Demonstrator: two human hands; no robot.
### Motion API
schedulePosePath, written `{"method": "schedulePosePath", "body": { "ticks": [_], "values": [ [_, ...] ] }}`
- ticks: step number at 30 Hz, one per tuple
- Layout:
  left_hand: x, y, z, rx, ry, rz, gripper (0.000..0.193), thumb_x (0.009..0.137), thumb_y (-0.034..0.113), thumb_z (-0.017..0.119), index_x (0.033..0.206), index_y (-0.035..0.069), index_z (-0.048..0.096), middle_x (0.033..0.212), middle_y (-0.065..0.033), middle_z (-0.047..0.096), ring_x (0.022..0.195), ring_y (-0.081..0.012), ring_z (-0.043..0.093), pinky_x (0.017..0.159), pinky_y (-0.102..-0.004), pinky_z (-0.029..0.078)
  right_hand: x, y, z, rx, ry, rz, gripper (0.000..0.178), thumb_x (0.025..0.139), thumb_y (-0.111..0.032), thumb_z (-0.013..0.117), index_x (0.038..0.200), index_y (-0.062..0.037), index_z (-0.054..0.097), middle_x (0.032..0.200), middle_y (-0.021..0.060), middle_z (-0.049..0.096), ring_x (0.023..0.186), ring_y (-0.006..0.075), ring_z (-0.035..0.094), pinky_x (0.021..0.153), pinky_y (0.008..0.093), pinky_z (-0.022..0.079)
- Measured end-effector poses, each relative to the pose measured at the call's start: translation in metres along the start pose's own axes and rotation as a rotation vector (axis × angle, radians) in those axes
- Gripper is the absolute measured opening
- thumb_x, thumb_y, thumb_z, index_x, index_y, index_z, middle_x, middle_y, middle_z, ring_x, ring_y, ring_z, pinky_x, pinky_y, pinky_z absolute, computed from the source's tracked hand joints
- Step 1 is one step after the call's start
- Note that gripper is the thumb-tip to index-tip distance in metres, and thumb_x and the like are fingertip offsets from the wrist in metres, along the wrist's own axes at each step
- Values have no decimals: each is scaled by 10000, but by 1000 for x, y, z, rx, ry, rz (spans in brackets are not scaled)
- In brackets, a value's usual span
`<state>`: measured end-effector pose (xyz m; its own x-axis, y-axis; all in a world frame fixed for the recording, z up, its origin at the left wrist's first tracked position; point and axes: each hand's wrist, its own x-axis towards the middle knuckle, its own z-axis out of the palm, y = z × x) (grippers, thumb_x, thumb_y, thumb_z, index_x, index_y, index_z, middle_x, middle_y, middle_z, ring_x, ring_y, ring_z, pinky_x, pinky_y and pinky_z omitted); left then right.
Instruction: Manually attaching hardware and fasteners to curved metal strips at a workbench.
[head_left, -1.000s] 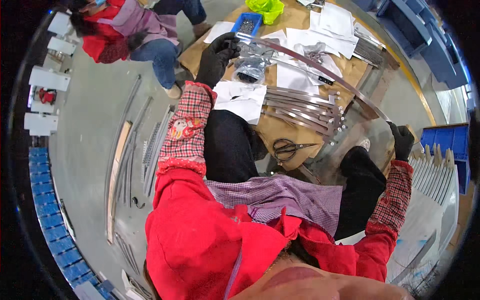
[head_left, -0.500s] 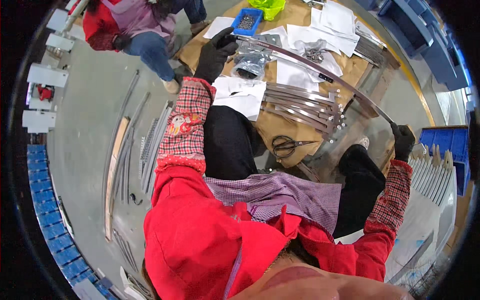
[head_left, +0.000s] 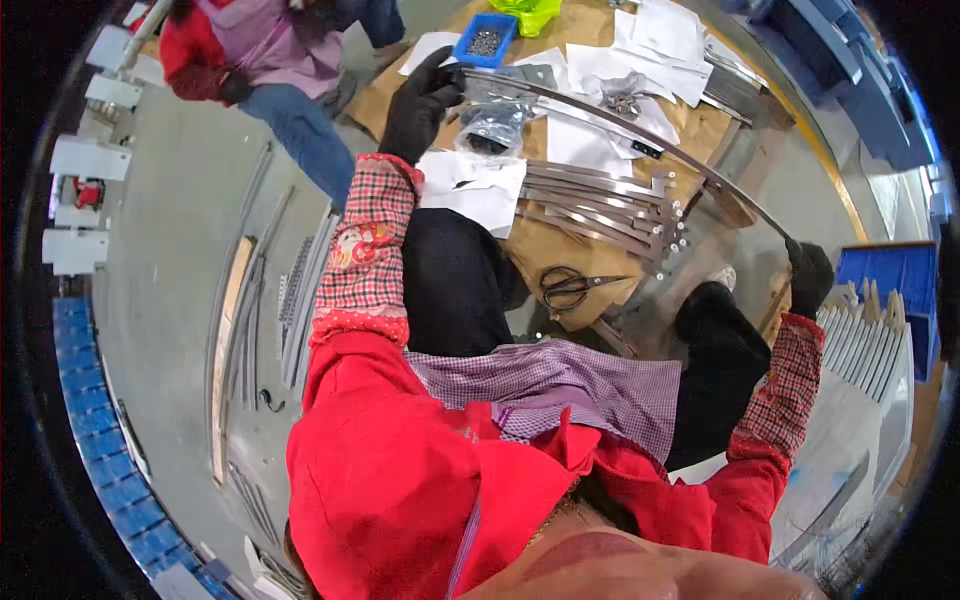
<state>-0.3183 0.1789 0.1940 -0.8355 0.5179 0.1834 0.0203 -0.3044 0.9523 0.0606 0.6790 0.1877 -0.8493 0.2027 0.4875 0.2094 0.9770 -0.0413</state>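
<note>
A long thin metal strip [head_left: 590, 122] stretches over the work surface between my two gloved hands. My left hand [head_left: 428, 100], in a black glove, grips its far-left end. At the right, my right hand [head_left: 808, 272], also black-gloved, is closed round the other end. A small dark fitting [head_left: 645, 149] sits on the strip right of its middle. Below it lies a row of similar metal strips [head_left: 590, 200] with small white pieces at their right ends. Nearest my left hand are a clear plastic bag [head_left: 495, 125] with dark parts and white paper [head_left: 470, 185].
Black-handled scissors [head_left: 568, 287] lie on the brown-paper-covered surface [head_left: 535, 245]. A blue tray of small parts [head_left: 486, 42] stands at the back. Pale upright strips [head_left: 865, 340] and a blue crate [head_left: 885, 270] are at right. Another person [head_left: 270, 60] sits at far left; long profiles [head_left: 232, 340] lie on the floor.
The strip appears rotated about its length, its face now looking narrower and darker. Both hands keep their hold at nearly the same places. The other person's leg has shifted.
</note>
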Motion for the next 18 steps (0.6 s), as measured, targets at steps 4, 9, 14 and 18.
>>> {"method": "schedulePosePath", "body": {
  "ticks": [4, 9, 14, 18],
  "values": [
    [3, -7, -17, -20, -83, -44, 521, 789, -82, 468, 1299, 9, 406, 1147, -115, 549, 881, -133, 513, 754, -216, 428, 6, -10, -5, -94, -16, 33, 216, 748, -245, 680, 767, -31, 668, 612, 30, 604, 536, 176, 531, 511, 293, 415],
    [1, 7, 12, 89, -24, -100, 531, 779, -97, 458, 1297, 5, 402, 1208, -150, 524, 877, -139, 521, 742, -220, 428, 5, -24, -20, 44, 49, 268, 277, 735, -319, 689, 704, -44, 679, 651, 45, 623, 523, 215, 544, 504, 302, 432],
    [28, -42, -55, -50, -77, -70, 423, 830, -53, 470, 1250, -2, 442, 1189, -149, 533, 845, -139, 528, 713, -216, 433, 7, -31, -20, 199, 68, 435, 239, 718, -275, 721, 713, -40, 679, 636, 39, 620, 528, 177, 536, 512, 278, 432],
    [34, -62, -35, -127, -49, -100, 382, 848, 40, 514, 1224, -5, 464, 1129, -129, 566, 828, -145, 543, 710, -216, 441, -3, -23, -20, 182, 75, 416, 212, 707, -229, 750, 714, -32, 674, 608, 30, 609, 534, 137, 529, 523, 253, 430]
  ]
}}
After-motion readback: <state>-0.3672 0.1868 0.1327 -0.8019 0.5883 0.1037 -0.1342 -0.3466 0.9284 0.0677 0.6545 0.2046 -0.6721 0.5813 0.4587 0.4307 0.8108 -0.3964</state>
